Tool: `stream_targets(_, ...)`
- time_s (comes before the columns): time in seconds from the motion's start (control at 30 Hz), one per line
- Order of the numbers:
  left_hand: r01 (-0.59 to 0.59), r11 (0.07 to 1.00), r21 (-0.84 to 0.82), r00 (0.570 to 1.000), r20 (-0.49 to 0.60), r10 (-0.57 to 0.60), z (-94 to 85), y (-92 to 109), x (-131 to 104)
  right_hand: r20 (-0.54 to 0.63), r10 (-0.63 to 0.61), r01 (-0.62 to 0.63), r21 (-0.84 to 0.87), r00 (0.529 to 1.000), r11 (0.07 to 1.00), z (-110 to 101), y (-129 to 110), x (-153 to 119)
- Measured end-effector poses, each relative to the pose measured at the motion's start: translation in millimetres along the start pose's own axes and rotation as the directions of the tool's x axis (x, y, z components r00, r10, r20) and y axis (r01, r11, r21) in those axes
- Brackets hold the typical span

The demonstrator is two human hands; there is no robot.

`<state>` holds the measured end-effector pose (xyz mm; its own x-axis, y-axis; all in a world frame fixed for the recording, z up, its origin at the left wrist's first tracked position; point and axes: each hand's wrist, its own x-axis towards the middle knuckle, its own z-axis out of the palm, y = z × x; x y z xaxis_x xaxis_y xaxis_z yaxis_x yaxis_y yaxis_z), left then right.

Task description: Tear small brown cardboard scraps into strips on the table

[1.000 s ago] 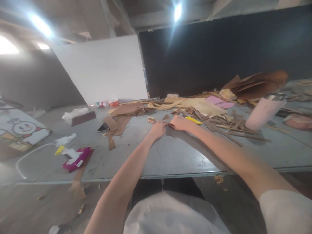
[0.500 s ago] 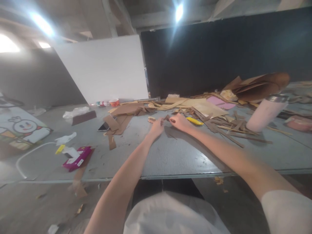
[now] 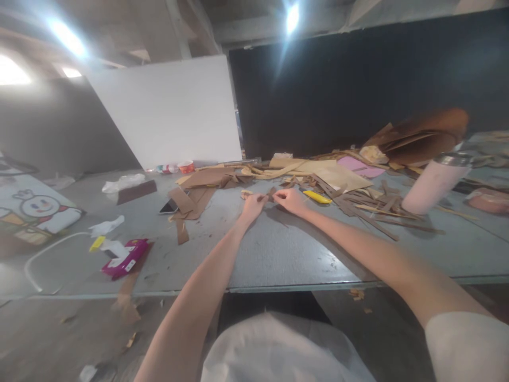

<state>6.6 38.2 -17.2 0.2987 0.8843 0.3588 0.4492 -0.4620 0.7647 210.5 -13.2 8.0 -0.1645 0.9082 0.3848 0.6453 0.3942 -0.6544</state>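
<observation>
My left hand (image 3: 254, 206) and my right hand (image 3: 290, 201) meet over the middle of the grey table. A small brown piece (image 3: 271, 194) of thin sheet material is pinched between their fingertips. Both hands are closed, with thumbs and fingers pressed together. Just behind my left hand lies a small tan bundle (image 3: 245, 194), partly covered by the hand. A yellow tool, apparently a cutter (image 3: 317, 197), rests on the table right of my right hand. Brown strips (image 3: 360, 206) are heaped beyond it.
A pink bottle (image 3: 436, 183) stands at the right, before a curled brown sheet (image 3: 425, 139). Brown sheets (image 3: 204, 197) partly cover a phone (image 3: 168, 206) on the left. A purple tissue pack (image 3: 126, 259) lies near the table's front edge (image 3: 274, 289).
My left hand has turned slightly and moved a little up, covering more of the tan bundle. My right hand has shifted slightly left, its fingertips still at the brown piece.
</observation>
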Motion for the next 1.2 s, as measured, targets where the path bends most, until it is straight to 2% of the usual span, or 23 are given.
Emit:
stream_targets(0.17,0.032,0.999,-0.008,0.998,-0.058,-0.032,-2.2,1.2,0.9,0.046,-0.037,0.036,0.022,0.998,0.999,0.5,-1.0,0.0)
stream_targets(0.53,0.02,0.997,-0.069,0.997,-0.068,-0.024,-1.9,4.5,-2.3,0.068,-0.048,0.041,0.102,0.997,0.994,3.6,4.2,3.0)
stream_targets(0.67,-0.04,0.998,-0.039,0.994,-0.1,0.035,-1.7,9.2,-4.6,0.067,-0.065,0.056,0.136,0.996,0.989,4.3,8.4,4.9)
stream_targets(0.87,-0.137,0.983,0.122,0.974,-0.164,0.156,0.2,17.0,-8.0,0.073,-0.066,0.05,0.194,0.995,0.98,5.0,14.4,5.8)
stream_targets(1.1,-0.281,0.927,0.247,0.942,-0.111,0.315,-4.9,28.3,-15.1,0.149,0.018,-0.066,0.32,0.989,0.945,5.8,15.6,2.7)
stream_targets(1.2,-0.297,0.922,0.247,0.939,-0.099,0.329,-3.6,27.8,-15.0,0.162,0.018,-0.076,0.355,0.987,0.932,4.8,15.1,1.4)
